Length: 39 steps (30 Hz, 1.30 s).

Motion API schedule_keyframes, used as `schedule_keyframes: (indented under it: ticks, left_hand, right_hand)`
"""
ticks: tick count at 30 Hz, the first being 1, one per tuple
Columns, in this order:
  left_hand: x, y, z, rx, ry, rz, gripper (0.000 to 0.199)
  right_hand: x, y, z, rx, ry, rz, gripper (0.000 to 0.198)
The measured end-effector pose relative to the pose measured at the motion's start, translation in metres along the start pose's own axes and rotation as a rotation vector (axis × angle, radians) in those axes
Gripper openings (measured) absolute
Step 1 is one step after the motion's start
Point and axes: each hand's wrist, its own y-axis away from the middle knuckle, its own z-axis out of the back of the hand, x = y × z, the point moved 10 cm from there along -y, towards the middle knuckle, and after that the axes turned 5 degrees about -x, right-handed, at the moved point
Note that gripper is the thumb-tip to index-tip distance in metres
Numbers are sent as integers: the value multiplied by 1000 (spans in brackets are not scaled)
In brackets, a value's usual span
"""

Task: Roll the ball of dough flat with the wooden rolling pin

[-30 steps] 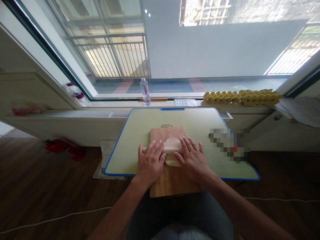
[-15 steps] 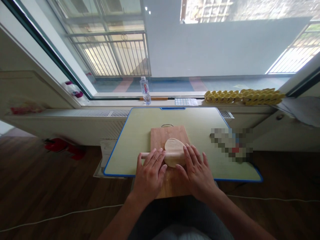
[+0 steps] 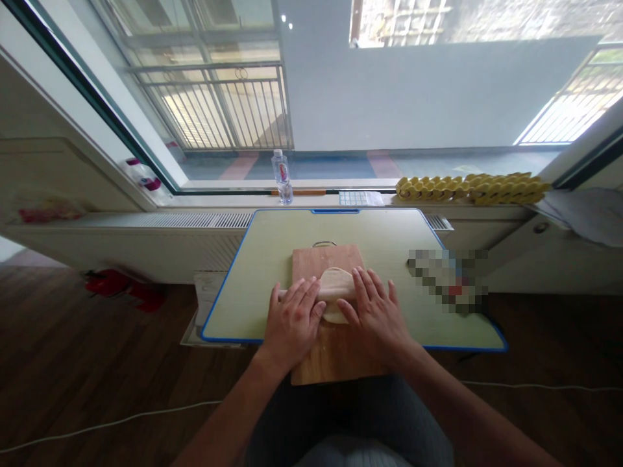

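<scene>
A wooden rolling pin (image 3: 335,294) lies crosswise over a flat, pale round of dough (image 3: 335,315). The dough rests on a wooden cutting board (image 3: 318,360) with a metal handle at its far end. My left hand (image 3: 295,321) lies over the left part of the pin, fingers stretched out flat. On the pin's right part, my right hand (image 3: 378,312) presses with straight, slightly spread fingers and hides that end. Both thumbs reach inward towards the near side of the dough.
The board lies on a light table (image 3: 263,259) with blue edging, overhanging its near edge. A blurred-out item (image 3: 448,282) is at the table's right. On the windowsill stand a plastic bottle (image 3: 282,178) and yellow folded objects (image 3: 472,189). A white cord (image 3: 121,421) crosses the floor.
Both hands and the rolling pin have moved slightly away from me over the dough. The board and the things on the sill stay as they were.
</scene>
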Motion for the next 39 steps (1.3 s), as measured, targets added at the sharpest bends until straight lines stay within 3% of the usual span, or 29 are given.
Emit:
schedule_keyframes:
  ticks: [3, 6, 14, 17, 20, 27, 30, 33, 39]
  left_hand:
    - [-11, 28, 7, -6, 7, -27, 49]
    - [-13, 36, 7, -11, 10, -30, 50]
    - [14, -37, -16, 25, -18, 43, 48]
    - [17, -47, -18, 26, -36, 36, 48]
    - [10, -30, -13, -2, -40, 13, 48]
    - [-23, 44, 13, -90, -18, -78, 49]
    - [-29, 56, 16, -77, -24, -120, 53]
    - [-24, 49, 14, -80, -8, -91, 50]
    - [-7, 4, -1, -49, 3, -27, 47]
  right_hand:
    - [3, 33, 3, -56, -19, 39, 73]
    - [4, 41, 3, -74, -22, 56, 72]
    - [-4, -47, -6, 68, 29, -51, 72]
    - [-3, -59, -5, 81, 31, -56, 75]
    - [0, -40, -4, 57, 19, -32, 81]
    - [10, 53, 11, -133, -28, 108, 84]
    - [12, 71, 14, -153, -25, 137, 84]
    - [8, 63, 10, -117, -24, 119, 77]
    - [0, 2, -3, 19, -22, 6, 74]
